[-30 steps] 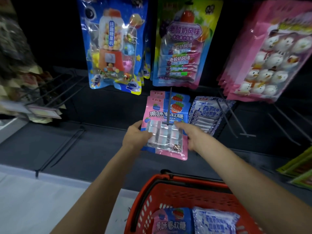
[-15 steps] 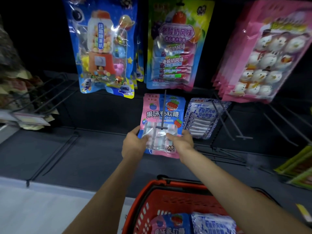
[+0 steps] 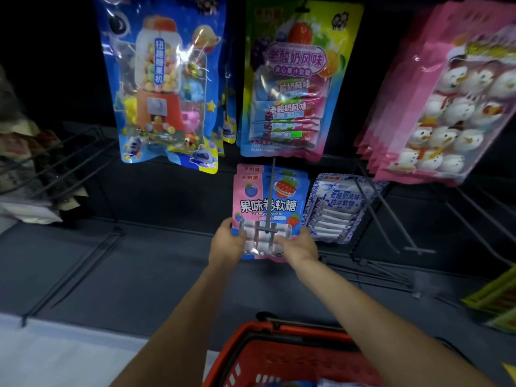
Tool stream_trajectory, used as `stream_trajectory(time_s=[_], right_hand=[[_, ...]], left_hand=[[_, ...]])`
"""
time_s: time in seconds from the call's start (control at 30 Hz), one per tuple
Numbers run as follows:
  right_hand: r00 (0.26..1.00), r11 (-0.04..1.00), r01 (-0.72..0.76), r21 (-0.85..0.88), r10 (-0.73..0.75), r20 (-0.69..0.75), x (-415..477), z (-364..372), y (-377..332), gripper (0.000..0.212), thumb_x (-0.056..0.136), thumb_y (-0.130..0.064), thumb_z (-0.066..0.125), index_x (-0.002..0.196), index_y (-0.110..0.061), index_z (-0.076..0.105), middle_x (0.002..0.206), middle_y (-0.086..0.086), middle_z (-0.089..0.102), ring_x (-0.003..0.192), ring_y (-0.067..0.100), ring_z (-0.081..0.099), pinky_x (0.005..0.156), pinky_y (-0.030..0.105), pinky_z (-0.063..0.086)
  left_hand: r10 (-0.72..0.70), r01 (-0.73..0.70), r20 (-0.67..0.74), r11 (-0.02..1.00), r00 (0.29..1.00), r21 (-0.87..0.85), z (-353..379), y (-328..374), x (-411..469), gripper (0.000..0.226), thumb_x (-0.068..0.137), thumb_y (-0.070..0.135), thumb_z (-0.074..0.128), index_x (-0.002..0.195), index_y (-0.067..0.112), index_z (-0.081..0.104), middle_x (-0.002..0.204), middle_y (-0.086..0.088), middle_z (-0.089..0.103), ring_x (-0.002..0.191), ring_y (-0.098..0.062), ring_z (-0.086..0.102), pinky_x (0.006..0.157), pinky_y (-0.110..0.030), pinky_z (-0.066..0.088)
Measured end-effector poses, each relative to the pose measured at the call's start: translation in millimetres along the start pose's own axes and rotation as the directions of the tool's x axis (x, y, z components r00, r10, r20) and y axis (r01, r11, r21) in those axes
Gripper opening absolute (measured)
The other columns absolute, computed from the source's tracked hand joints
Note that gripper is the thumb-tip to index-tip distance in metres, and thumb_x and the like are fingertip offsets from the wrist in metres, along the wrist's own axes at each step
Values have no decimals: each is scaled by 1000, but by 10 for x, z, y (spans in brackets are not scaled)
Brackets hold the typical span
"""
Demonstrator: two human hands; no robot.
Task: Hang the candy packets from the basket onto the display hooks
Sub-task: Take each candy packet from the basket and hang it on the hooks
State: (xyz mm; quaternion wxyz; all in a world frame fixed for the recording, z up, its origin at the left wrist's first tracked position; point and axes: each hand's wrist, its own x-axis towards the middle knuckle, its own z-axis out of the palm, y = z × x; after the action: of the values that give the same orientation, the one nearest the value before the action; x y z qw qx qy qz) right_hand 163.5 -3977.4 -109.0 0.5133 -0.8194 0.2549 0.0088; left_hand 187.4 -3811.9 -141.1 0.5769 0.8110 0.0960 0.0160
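A pink and blue candy packet [image 3: 268, 205] hangs threaded on a grey display hook [image 3: 270, 196], with another like it behind. My left hand [image 3: 224, 244] grips its lower left edge. My right hand [image 3: 300, 245] grips its lower right corner. The hook's front end shows in front of the packet's clear window. The red basket [image 3: 237, 356] sits below my arms at the bottom edge; only slivers of packets in it show.
White and blue candy packets [image 3: 335, 208] hang on the hook to the right. Large blue [image 3: 164, 88], green [image 3: 293, 79] and pink [image 3: 452, 101] bags hang above. Bare wire hooks [image 3: 402, 247] jut out at right and at left [image 3: 55, 163].
Both hands have pushed the pink and blue packet farther back along the hook, toward the wall. The view has moved closer and the basket has dropped lower in frame.
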Motion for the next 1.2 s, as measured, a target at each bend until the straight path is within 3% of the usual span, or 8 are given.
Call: stream_trajectory(time_s=[0.13,0.23,0.4,0.67,0.8,0.9,1.07,1.2], right_hand=[[984,992,123,1,-122,-129,104,-31,-89,34,97,-26,69,128,-19,57,120,6,69,94,26,66,80,33,52],[928,962,272,-10,-265,-261,159,-103,-225,41,99,-26,67,137,-20,54,122,5,60,97,23,61,82,31,48],[877,928,370,53,-329,-350,231,-173,-429,47,99,-24,67,142,-31,49,101,1,65,89,21,67,71,38,54],[880,933,352,78,-302,-366,346,-247,-621,6,99,-31,70,102,-27,65,76,-3,70,77,24,73,71,46,61],[869,928,345,139,-260,-420,415,-219,-699,14,97,-32,73,87,-29,64,75,-3,71,75,23,74,70,44,62],[869,935,322,149,-230,-437,454,-222,-748,15,96,-33,74,86,-28,65,75,-5,71,78,23,73,70,39,59],[870,942,302,146,-210,-446,488,-212,-760,14,96,-34,74,99,-21,72,73,-14,64,82,20,70,74,37,58],[864,933,316,173,-208,-458,488,-214,-718,18,95,-32,75,102,-20,64,73,-15,63,79,17,66,72,33,52]], left_hand=[[71,-78,-84,993,994,-86,36,215,168,22,97,15,61,118,19,65,96,-1,75,90,-25,74,87,-48,60],[101,-119,-139,984,985,-129,3,448,202,35,97,10,60,131,14,62,100,0,73,92,-23,73,85,-41,59],[112,-148,-230,979,967,-142,-35,674,287,28,98,12,59,125,15,66,87,-4,73,65,-18,63,59,-31,47],[15,-100,-199,900,980,-425,-34,785,471,32,96,17,68,128,20,66,86,-2,77,80,-21,68,82,-45,54],[-40,-53,-174,865,984,-499,-2,773,551,22,95,15,71,116,20,67,91,1,80,97,-25,76,96,-56,58],[-43,-51,-160,842,986,-537,17,757,610,21,97,9,66,113,21,69,101,-2,80,104,-26,75,102,-54,56],[-25,-66,-148,814,989,-577,51,852,624,39,102,0,56,140,5,60,125,-11,73,115,-23,69,104,-38,54],[-21,-67,-152,836,988,-545,76,853,638,45,101,2,55,146,11,56,121,-1,72,124,-26,66,114,-47,48]])
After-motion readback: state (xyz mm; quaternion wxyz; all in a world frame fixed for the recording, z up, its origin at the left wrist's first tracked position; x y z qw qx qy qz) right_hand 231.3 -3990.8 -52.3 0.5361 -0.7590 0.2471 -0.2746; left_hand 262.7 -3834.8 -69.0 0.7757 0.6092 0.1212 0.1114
